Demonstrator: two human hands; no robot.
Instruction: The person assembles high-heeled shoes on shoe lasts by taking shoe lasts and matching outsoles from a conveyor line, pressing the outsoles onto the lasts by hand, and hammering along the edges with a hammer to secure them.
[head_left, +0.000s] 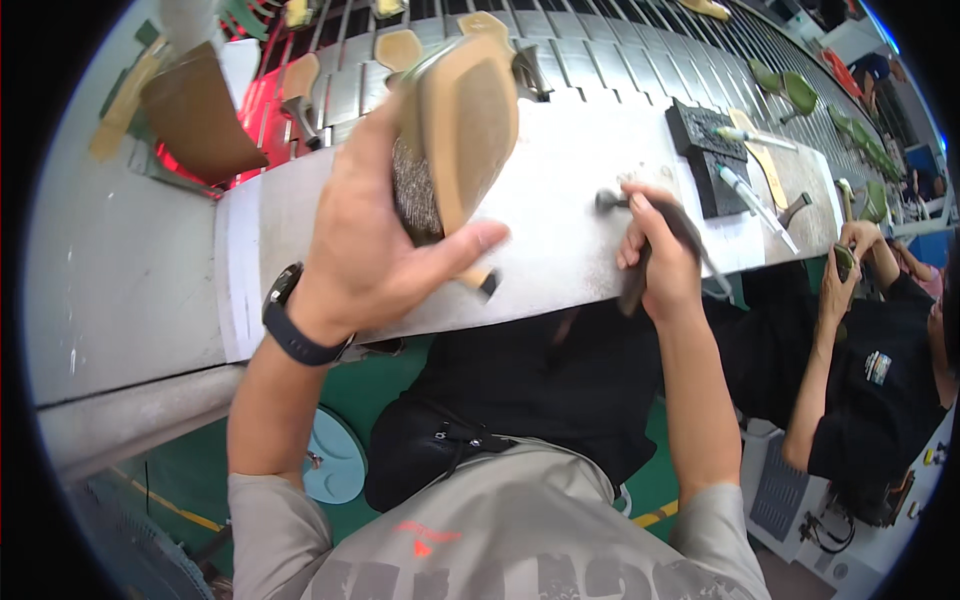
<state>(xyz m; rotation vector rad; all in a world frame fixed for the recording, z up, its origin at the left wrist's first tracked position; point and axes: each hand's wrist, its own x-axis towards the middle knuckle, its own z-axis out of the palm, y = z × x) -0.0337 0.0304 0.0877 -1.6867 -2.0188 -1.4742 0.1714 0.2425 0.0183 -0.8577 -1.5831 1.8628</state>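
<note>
Heeled shoe (pixel 472 140), raised above the bench (pixel 540 270), clasped in the left hand (pixel 370 245); probably light, stiff-soled, best held midfoot, sparing the glittery upper (pixel 414 190). The right hand (pixel 662 245) grips a hammer (pixel 608 202).

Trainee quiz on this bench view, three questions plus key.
1. Fill in: the left hand holds a ____.
2. Which wrist wears the watch: (a) right, (b) left?
3. Are the dark tool in the right hand and the left hand's item touching or apart?

Key: 1. shoe, tan sole showing; 2. (b) left; 3. apart.
</note>
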